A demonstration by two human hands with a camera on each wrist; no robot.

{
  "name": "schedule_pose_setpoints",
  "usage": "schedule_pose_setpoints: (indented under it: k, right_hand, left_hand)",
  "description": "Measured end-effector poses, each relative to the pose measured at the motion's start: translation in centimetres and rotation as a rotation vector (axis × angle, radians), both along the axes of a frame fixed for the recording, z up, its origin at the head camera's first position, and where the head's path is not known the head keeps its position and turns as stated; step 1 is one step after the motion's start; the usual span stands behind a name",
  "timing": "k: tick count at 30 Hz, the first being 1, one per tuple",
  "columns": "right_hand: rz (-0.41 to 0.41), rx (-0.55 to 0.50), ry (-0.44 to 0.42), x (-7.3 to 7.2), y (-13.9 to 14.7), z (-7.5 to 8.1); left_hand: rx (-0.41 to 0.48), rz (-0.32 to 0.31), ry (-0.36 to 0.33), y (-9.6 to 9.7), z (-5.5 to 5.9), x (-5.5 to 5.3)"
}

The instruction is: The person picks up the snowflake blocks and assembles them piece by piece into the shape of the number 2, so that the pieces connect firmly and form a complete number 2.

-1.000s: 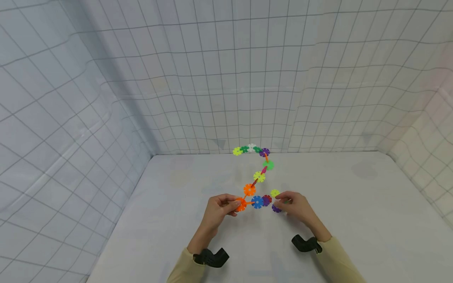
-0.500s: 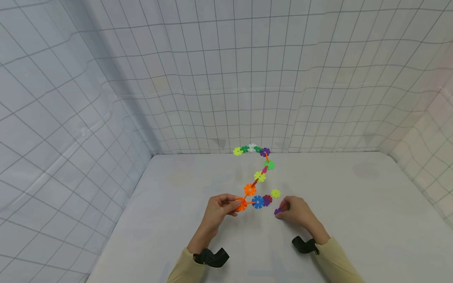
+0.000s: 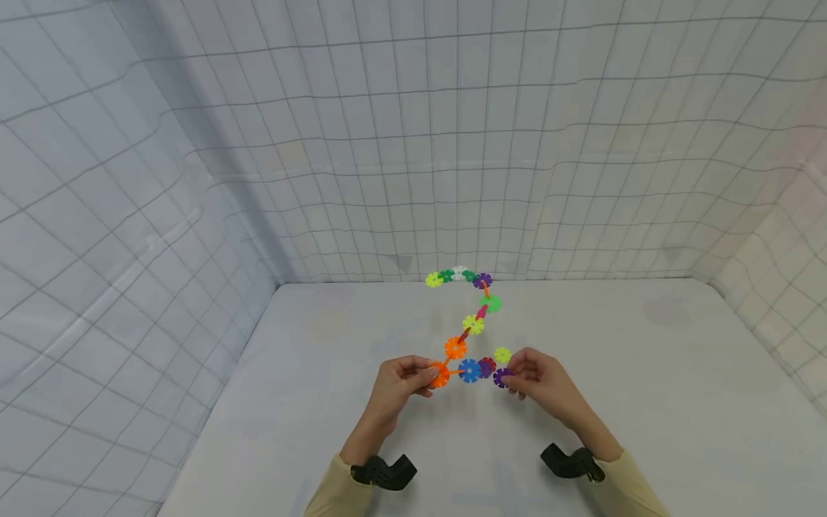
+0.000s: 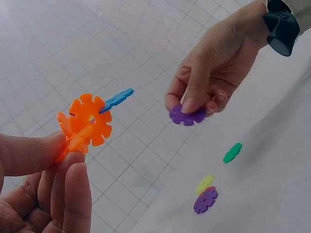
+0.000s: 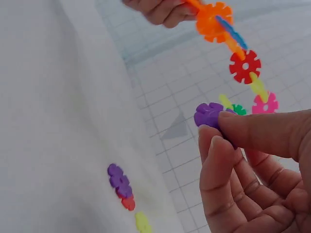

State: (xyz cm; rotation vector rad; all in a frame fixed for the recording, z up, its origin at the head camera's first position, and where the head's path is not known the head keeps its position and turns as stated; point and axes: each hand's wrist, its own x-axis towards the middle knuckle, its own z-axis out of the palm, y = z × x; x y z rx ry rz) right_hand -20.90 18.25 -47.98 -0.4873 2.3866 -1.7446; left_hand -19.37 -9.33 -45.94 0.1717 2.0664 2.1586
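My left hand (image 3: 402, 382) pinches an orange notched disc (image 3: 441, 374) of a linked chain of plastic snowflake discs. The chain curves up and away from that hand, through another orange disc (image 3: 455, 348), a yellow disc (image 3: 474, 325) and others. A blue disc (image 4: 118, 99) juts edge-on from the orange part. Between thumb and fingertips, my right hand (image 3: 541, 380) holds a single purple snowflake disc (image 5: 208, 115). That disc is to the right of the blue one, with a gap between them in the left wrist view.
On the white surface lie a loose purple disc (image 4: 206, 200) overlapping a red disc (image 5: 128, 202), a yellow disc (image 3: 502, 355) and a green disc (image 4: 233, 152). Grid-lined white cloth walls (image 3: 413, 143) rise behind and at both sides.
My right hand reached down to a purple disc on the surface, took it between thumb and fingers, and has lifted it. My left hand keeps its hold on the chain, almost still.
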Motion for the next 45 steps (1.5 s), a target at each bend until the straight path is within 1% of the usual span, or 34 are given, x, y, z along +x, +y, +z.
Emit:
schedule_pose_setpoints:
  k: [1,3,8,14,23,31,35,40,41,45]
  right_hand:
    - [0.004,-0.039,-0.002,0.1,0.0,0.3]
    - [-0.003,-0.081,0.005,0.3,-0.1,0.9]
    - [-0.016,-0.111,0.035,0.9,-0.4,1.9]
    - [0.004,-0.146,0.035,1.4,-0.7,2.6]
    - [0.025,-0.189,0.093,1.6,-1.0,2.6]
    - [0.046,-0.228,0.096,1.7,-1.1,2.6]
    - [0.041,-0.219,0.096,1.9,-1.2,2.7]
    - [0.014,-0.164,0.124,2.1,-1.3,2.8]
    - [0.013,-0.154,0.146,2.1,-1.4,2.7]
    - [0.007,-0.116,0.25,2.6,-1.7,3.9]
  left_hand:
    - [-0.002,0.003,0.001,0.0,0.0,0.0]
    - [-0.004,0.004,0.003,-0.1,0.0,0.0]
    - [0.003,-0.004,0.0,0.0,0.0,0.0]
    - [0.005,-0.01,-0.002,0.1,0.0,0.0]
    - [0.01,-0.025,-0.001,0.1,0.1,0.1]
    - [0.001,-0.045,0.0,0.1,0.2,0.2]
    - [-0.003,-0.05,0.002,0.2,0.0,0.2]
    - [-0.013,-0.055,0.005,0.3,-0.2,0.2]
    - [-0.014,-0.055,0.007,0.3,-0.2,0.2]
    - [-0.017,-0.057,0.01,0.5,-0.2,0.2]
